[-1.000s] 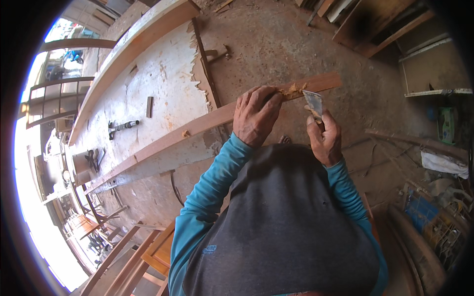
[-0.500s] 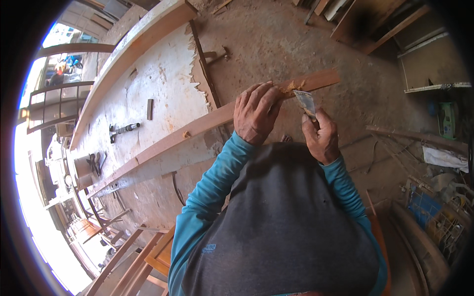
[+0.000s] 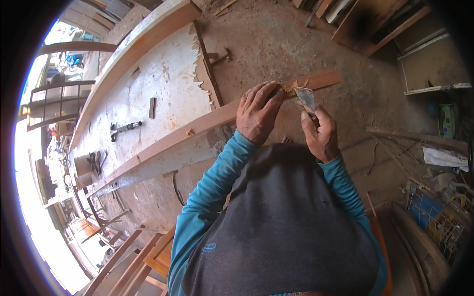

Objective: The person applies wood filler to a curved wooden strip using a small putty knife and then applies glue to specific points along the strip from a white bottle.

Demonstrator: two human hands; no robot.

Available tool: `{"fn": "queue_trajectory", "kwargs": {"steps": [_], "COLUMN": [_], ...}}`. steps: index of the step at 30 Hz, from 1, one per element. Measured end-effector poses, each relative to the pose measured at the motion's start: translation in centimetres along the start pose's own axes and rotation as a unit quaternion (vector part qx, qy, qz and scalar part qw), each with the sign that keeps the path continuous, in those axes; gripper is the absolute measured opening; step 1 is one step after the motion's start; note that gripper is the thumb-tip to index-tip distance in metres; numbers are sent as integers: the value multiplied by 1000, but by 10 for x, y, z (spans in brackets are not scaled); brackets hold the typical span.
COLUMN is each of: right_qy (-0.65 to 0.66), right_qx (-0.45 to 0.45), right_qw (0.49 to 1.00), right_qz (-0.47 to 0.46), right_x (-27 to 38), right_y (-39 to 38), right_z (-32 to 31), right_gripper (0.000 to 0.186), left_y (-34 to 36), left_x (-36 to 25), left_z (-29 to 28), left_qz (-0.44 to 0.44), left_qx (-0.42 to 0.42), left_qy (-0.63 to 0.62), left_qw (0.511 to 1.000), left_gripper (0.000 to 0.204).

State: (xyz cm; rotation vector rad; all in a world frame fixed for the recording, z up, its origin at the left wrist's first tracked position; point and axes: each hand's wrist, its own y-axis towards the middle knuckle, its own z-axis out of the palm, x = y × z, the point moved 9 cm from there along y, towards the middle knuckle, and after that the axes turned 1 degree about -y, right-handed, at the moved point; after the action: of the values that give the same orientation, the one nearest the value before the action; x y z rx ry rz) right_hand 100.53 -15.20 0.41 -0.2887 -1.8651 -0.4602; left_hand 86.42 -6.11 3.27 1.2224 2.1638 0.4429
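A long reddish-brown wooden board (image 3: 173, 139) runs from the workbench out past its right edge. My left hand (image 3: 257, 112) is closed over the board, fingers wrapped across its top near the right end. In my right hand (image 3: 322, 134) is a putty knife (image 3: 306, 100) with a flat, smeared metal blade. The blade's wide end meets the board's near edge, just right of my left fingers. Tan filler paste (image 3: 297, 84) lies in rough dabs on the wood there. A smaller dab of filler (image 3: 190, 132) sits farther left on the same board.
The pale, ragged-edged bench top (image 3: 168, 74) holds a dark hand tool (image 3: 126, 129), a small wood strip (image 3: 152, 107) and a tin (image 3: 83, 165). A thick beam (image 3: 143, 37) lies along its far side. A hammer (image 3: 221, 56) protrudes beyond the bench's right edge. Wooden frames (image 3: 133, 261) stand lower left.
The putty knife has turned slightly, its blade pointing more steeply at the board. The left hand keeps its hold on the board; the view has shifted a little.
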Motion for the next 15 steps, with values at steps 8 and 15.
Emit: {"fn": "queue_trajectory", "kwargs": {"steps": [8,15], "right_qy": [-19,34], "right_qx": [-3,-5], "right_qw": [1000,999], "right_qz": [-7,28], "right_x": [6,-2], "right_y": [2,1], "right_z": [2,6], "right_gripper": [17,19], "left_y": [0,2], "left_x": [2,-1], "left_z": [0,-2], "left_qz": [-17,-11], "left_qx": [-6,-5], "left_qy": [-23,-16], "left_qw": [1000,1000], "left_gripper": [40,53]}}
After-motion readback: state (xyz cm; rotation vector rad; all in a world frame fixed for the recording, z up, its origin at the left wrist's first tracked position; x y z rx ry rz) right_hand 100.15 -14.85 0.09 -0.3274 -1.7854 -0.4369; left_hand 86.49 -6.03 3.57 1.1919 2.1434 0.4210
